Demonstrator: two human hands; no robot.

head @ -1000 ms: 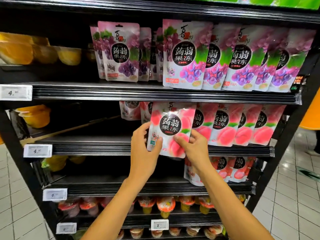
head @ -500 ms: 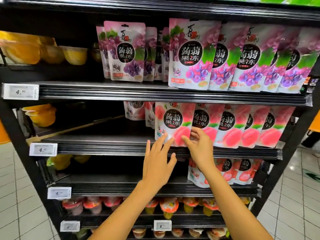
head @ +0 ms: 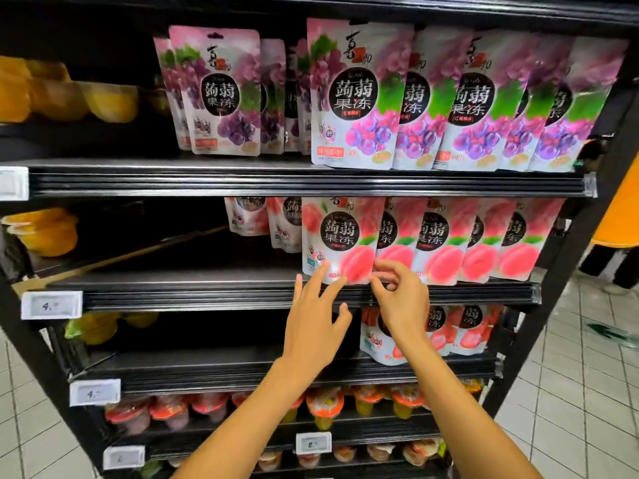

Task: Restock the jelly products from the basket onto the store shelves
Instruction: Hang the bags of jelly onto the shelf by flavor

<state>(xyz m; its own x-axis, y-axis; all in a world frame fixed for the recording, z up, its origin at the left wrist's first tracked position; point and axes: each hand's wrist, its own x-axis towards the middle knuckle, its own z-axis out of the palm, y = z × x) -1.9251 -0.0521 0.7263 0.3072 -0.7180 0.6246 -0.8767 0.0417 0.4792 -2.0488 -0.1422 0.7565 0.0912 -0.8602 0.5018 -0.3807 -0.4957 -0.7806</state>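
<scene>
We are squaring the peach jelly pouch (head: 340,236) upright at the middle shelf's (head: 207,292) front edge, label outward: left hand (head: 316,326) fingers spread straight, touching its base, right hand (head: 403,302) fingers curled at its corner, pinch unconfirmed.

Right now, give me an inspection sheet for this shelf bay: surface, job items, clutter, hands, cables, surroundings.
Surface: black shelf, second tier, holds the peach row.
Job's things: front peach pouch upright at the front row's left end; basket not in view.
Clutter: grape pouches above; yellow cups at left.
Hands: left hand, fingers spread, fingertips touch the pouch's lower edge; right hand curled at its lower right corner, grip unclear.
Cables: nothing seen.
Surroundings: price tag; tiled floor.
</scene>
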